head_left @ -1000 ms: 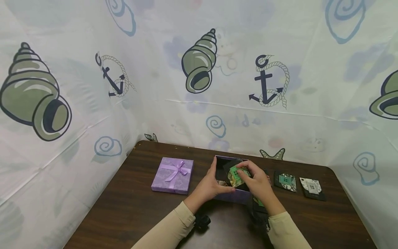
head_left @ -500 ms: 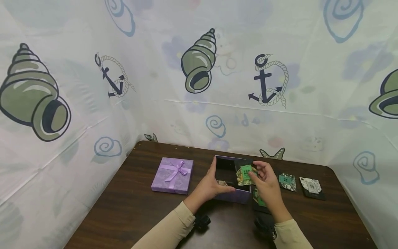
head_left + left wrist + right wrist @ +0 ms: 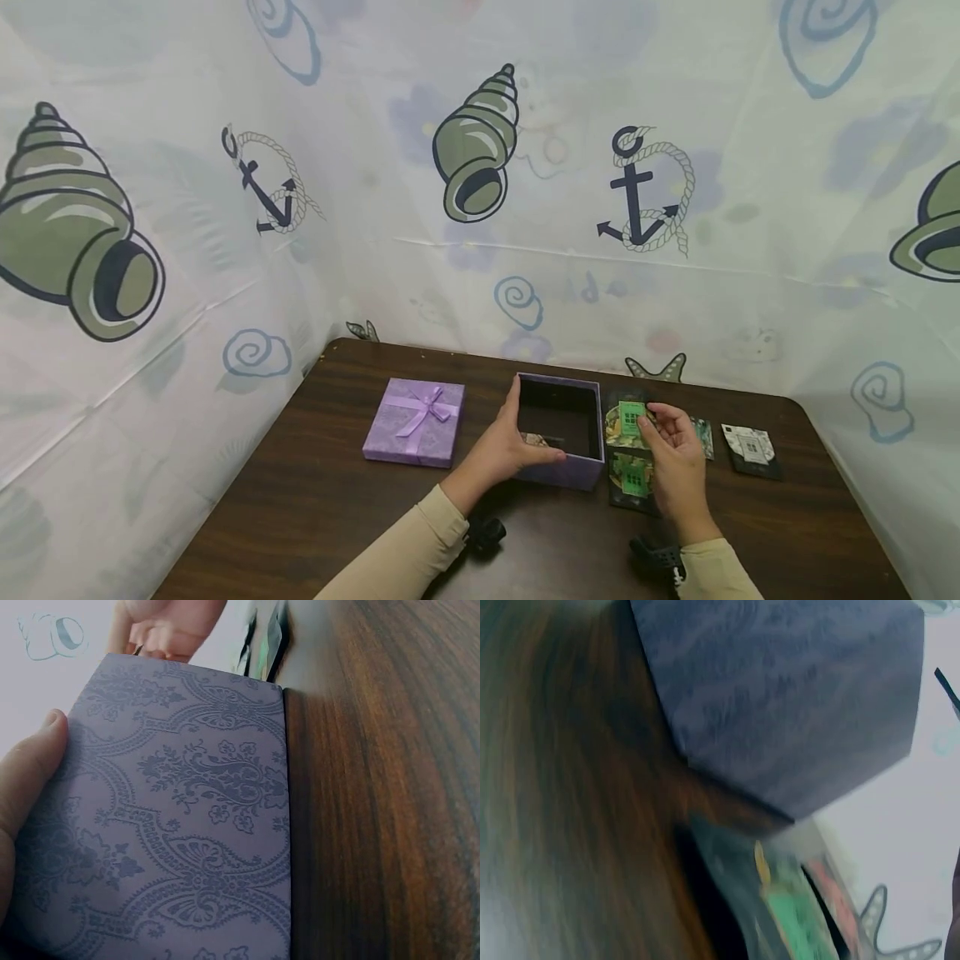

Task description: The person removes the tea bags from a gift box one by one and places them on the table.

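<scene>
My left hand [image 3: 498, 450] grips the left side of an open purple box [image 3: 561, 473], its thumb along the front rim. Inside the dark box, a small patterned packet [image 3: 534, 439] shows near the front left corner. My right hand [image 3: 681, 471] pinches a flat black packet with a green label [image 3: 624, 427], held just right of the box. Below it on the table lies a similar green-labelled packet [image 3: 632, 482], partly behind the hand. In the left wrist view my left thumb [image 3: 34, 776] presses the box's patterned side [image 3: 187, 802].
The purple lid with a ribbon bow [image 3: 415, 422] lies left of the box. A white-labelled packet [image 3: 752, 450] lies at the far right, and a teal-labelled packet [image 3: 703, 437] is partly hidden behind my right hand. A patterned curtain [image 3: 420, 275] stands behind the brown table [image 3: 300, 500].
My right hand has moved right, carrying the green-labelled packet out from over the box to beside it. My left hand has stayed on the box.
</scene>
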`<state>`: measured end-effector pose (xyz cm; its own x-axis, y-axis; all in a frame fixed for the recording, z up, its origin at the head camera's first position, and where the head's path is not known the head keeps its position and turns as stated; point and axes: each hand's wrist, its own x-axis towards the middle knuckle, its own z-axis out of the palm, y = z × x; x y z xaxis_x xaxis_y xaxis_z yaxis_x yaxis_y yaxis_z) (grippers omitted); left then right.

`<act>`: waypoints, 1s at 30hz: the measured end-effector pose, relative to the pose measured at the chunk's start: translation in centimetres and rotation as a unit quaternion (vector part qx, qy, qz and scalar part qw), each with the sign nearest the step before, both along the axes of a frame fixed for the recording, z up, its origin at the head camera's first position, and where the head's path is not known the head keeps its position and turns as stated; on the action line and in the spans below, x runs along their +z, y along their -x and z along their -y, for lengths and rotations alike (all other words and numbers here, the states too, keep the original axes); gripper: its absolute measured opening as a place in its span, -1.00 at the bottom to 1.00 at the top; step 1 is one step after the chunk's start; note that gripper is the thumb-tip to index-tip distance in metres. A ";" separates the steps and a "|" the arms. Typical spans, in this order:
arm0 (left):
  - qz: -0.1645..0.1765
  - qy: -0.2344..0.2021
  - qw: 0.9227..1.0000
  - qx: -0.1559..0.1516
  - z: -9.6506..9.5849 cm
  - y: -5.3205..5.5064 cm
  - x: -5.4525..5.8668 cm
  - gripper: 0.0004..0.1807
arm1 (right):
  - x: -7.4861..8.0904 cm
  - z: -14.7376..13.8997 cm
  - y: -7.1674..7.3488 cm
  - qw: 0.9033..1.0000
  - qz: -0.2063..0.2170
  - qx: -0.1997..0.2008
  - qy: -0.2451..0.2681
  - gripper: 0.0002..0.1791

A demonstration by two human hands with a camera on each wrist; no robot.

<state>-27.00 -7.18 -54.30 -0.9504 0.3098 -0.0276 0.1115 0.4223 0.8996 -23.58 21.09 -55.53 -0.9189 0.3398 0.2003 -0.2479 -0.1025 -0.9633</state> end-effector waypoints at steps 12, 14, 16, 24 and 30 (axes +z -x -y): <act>-0.006 -0.006 1.000 -0.002 -0.1 0.0 0.1 0.65 | -1.4 -3.9 -1.7 0.999 0.015 -0.049 0.007 -0.56; -0.008 0.000 1.000 -0.001 -0.1 0.0 0.1 0.65 | -1.7 -4.5 -2.1 0.998 0.031 -0.058 0.006 -0.55; -0.007 0.004 1.000 0.001 0.0 0.0 0.0 0.64 | -2.0 -5.2 -2.5 0.997 0.051 -0.065 0.004 -0.52; -0.007 0.002 1.000 0.002 -0.1 0.1 0.0 0.65 | -3.0 -7.6 -4.2 0.988 0.116 -0.105 -0.009 -0.47; -0.006 -0.003 1.000 -0.001 0.0 0.1 0.0 0.65 | -3.3 -8.3 -5.3 0.979 0.144 -0.142 -0.017 -0.51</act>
